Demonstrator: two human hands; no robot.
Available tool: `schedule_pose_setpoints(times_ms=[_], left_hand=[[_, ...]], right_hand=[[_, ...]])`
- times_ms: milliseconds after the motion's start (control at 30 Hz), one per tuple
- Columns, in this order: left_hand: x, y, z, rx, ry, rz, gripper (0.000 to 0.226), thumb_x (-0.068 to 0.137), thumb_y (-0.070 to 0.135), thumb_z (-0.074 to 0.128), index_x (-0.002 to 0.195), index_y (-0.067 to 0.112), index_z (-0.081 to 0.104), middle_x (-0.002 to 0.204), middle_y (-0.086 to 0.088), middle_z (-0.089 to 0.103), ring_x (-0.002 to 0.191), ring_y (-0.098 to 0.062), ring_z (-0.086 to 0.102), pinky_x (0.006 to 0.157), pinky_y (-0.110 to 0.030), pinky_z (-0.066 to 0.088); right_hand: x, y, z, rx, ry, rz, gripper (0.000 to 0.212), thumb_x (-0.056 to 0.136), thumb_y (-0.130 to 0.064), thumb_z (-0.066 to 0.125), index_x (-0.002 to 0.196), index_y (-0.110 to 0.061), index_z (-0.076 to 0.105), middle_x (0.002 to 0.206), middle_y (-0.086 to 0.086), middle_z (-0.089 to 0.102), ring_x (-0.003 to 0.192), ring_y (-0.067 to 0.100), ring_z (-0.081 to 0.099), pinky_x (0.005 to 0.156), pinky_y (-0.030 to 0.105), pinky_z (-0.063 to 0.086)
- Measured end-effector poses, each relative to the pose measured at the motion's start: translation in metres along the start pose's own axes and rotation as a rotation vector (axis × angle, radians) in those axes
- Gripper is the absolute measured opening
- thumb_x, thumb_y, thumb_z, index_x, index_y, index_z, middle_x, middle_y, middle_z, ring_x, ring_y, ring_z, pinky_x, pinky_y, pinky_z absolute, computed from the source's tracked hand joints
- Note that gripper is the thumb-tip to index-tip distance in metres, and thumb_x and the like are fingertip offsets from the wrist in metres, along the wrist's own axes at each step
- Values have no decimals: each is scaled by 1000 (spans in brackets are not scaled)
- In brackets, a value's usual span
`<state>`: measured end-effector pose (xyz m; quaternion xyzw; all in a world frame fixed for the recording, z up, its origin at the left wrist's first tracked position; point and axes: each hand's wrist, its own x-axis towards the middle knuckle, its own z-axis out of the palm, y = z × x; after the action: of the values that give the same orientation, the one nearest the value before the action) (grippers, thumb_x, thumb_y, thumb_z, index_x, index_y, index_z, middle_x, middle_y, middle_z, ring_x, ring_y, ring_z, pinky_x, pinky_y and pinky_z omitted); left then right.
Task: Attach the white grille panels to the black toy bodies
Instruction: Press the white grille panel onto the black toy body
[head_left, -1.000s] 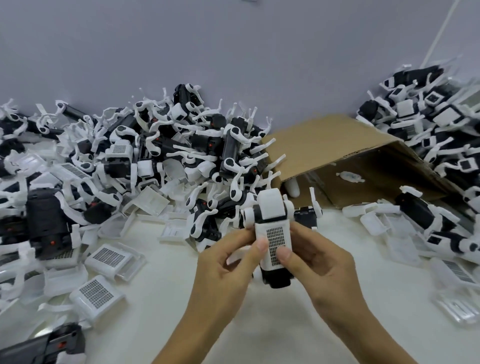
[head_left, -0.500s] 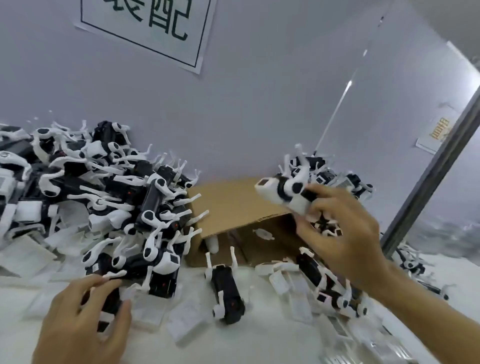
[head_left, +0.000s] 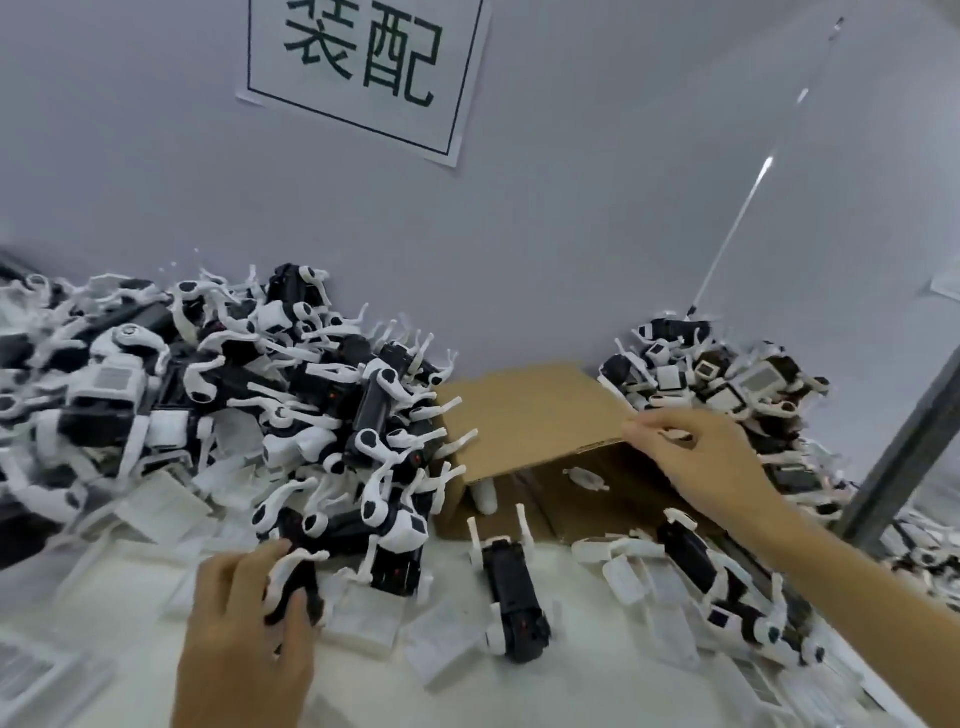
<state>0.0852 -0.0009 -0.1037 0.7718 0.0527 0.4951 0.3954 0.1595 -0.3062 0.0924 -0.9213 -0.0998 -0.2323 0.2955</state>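
A black toy body is gripped by the left hand at the near edge of the left pile, probably next up. The right hand, fingers loose and empty, is reached out over the cardboard box. White grille panels are scattered on the desk.

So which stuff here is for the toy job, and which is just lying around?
For the job:
- black toy the left hand grips
- black toy lying on the table
- white grille panels
- left pile of toys

Just lying about:
- cardboard box; the right hand is near its edge
- wall sign
- metal post
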Motion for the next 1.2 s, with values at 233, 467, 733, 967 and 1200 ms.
schedule_pose_setpoints(times_ms=[233, 467, 733, 967, 1200], left_hand=[[0, 10, -11, -31, -144, -112, 42, 81, -10, 73, 116, 7, 60, 111, -1, 50, 93, -8, 59, 84, -6, 46], [0, 11, -19, 39, -139, -176, 33, 89, 5, 69, 120, 11, 59, 113, 5, 49, 89, -15, 56, 82, -26, 52], [-3, 10, -19, 37, -158, -148, 32, 90, 8, 69, 119, 16, 58, 114, 8, 48, 99, 3, 53, 79, -5, 42], [-1, 7, -19, 34, -140, -175, 29, 91, 10, 69, 118, 16, 60, 113, 8, 48, 78, -10, 52, 73, -14, 44], [1, 8, -18, -20, -45, -145, 13, 96, 21, 63, 106, 12, 65, 105, 5, 55, 89, -13, 56, 80, -28, 50]], right_hand=[[-22, -39, 118, 313, -210, -8, 35, 93, -16, 71, 127, -25, 66, 112, -11, 66, 99, -4, 61, 83, 5, 46], [13, -103, 175, 327, -242, 49, 47, 93, -42, 66, 138, -32, 56, 144, 3, 49, 126, 22, 49, 102, 40, 45], [38, -142, 201, -194, -389, -36, 61, 76, -72, 69, 69, -14, 54, 155, 15, 22, 127, 41, 47, 100, 53, 47], [23, -110, 212, -39, -182, -10, 42, 88, -44, 65, 60, -17, 52, 148, -1, 31, 134, 25, 34, 110, 50, 31], [-15, -115, 162, 937, -21, 51, 6, 79, -39, 67, 82, -36, 71, 130, 6, 53, 111, 23, 63, 86, 32, 53]])
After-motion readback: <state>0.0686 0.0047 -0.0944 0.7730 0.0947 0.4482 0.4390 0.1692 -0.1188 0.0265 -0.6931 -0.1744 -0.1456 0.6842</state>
